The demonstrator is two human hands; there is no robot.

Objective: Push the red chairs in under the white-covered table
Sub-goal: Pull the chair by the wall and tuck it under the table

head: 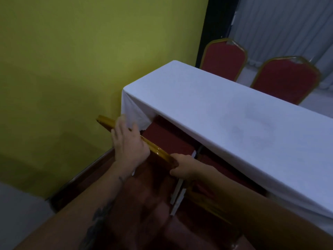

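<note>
A long table under a white cloth [225,109] runs from the centre to the lower right. At its near left end a red chair with a gold frame [167,139] has its seat partly under the cloth edge. My left hand [128,143] lies over the gold top rail of the chair's back, fingers wrapped on it. My right hand [185,167] grips the same rail further right. A second red chair [212,199] stands just to the right, its back blurred below my right forearm.
Two more red chairs [224,59] [286,78] stand on the far side of the table. A yellow-green wall [72,60] with a dark skirting board runs close on the left. Grey curtains hang at the back right.
</note>
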